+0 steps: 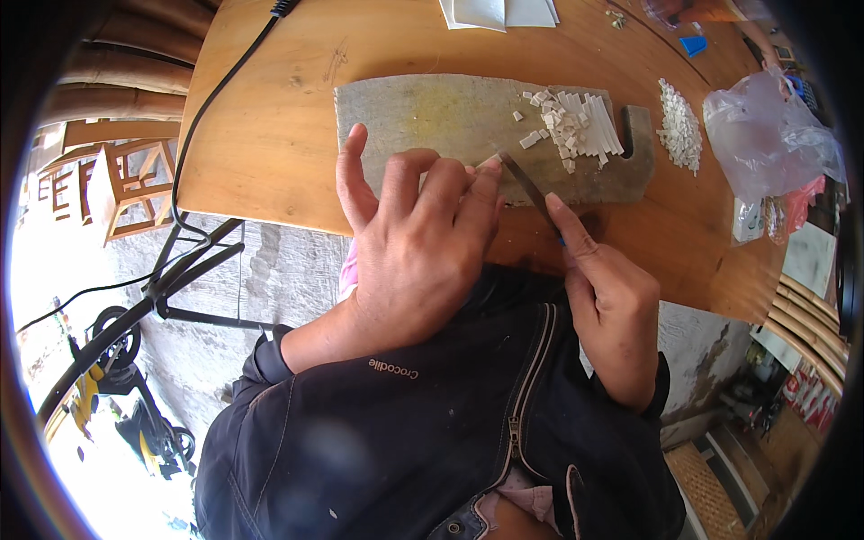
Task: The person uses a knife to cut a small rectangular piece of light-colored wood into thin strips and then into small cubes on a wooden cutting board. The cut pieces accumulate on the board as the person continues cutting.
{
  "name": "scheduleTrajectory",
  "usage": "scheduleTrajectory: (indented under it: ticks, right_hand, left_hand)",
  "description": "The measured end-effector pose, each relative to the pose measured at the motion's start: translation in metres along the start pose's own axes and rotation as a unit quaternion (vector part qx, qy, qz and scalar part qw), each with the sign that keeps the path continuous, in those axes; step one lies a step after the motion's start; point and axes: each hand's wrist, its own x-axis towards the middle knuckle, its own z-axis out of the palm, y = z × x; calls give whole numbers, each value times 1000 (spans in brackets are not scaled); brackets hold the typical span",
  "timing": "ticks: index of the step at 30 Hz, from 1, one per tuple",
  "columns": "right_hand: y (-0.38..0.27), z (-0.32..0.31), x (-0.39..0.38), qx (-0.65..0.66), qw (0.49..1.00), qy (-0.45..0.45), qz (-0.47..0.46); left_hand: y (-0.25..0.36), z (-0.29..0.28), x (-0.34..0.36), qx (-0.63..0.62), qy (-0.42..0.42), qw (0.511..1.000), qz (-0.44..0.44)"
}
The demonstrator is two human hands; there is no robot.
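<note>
A worn wooden cutting board (396, 117) lies on the table in front of me. My left hand (418, 238) is over its near edge, little finger raised, while the index finger and thumb pinch a thin white strip (489, 162), mostly hidden by the fingers. In my right hand (616, 301) is a knife (531, 187) with a narrow dark blade. The blade slants up to the left, its tip end touching or very close to the strip. On the board's right part lie small white cut pieces (560, 130) beside a row of uncut white strips (599, 126).
Right of the board sit a heap of small white pieces (679, 126) and a clear plastic bag (756, 126). A blue scrap (693, 46) and another person's arm (706, 11) are at the far right. White sheets (499, 13) lie at the back; a black cable (220, 99) crosses the left side.
</note>
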Motion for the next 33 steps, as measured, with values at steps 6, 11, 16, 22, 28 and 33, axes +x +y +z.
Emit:
scheduleTrajectory:
  ticks: [6,11,16,22,28,33]
  right_hand:
    - [0,3,0,-18,1000,-8,0]
    - [-14,6,1,-87,996,2,14]
    - [-4,6,3,-25,1000,5,13]
    - [-2,5,1,5,1000,0,2]
    - [-3,8,-1,-26,1000,1,-2]
    - [-14,11,-3,-115,993,3,0]
  left_hand:
    - [-1,0,0,-7,-3,1000,0]
    - [-1,-1,0,-3,-3,1000,1]
    - [2,-2,-4,12,10,1000,-26]
    - [0,0,-5,3,17,1000,-22]
    - [0,1,-6,-2,21,1000,-21]
    - [1,-1,-4,0,17,1000,-20]
